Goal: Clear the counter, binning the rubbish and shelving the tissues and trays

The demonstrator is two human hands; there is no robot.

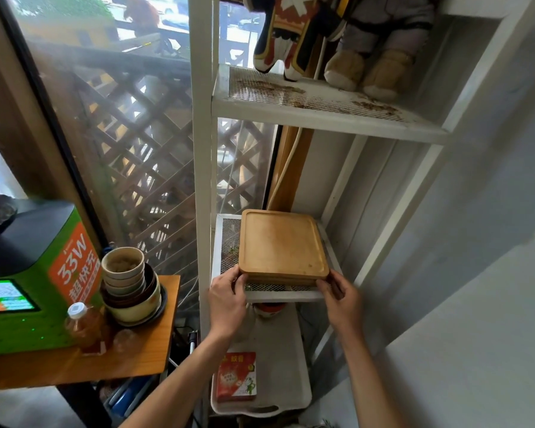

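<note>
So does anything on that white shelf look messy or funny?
Yes. The upper white mesh shelf has brown crumbly dirt scattered beside the plush toys' feet. The square wooden trays sit neatly, held by both hands.

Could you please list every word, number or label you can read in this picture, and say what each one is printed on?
"33W": orange panel on the green machine.
"超快充": same panel, under the number; the smaller line below is too blurred to read.
"蚊香": top of the red box; its smaller print is unreadable.
Machine's screen: text too small to read.
Bottle cap: a printed code, not legible.
</note>
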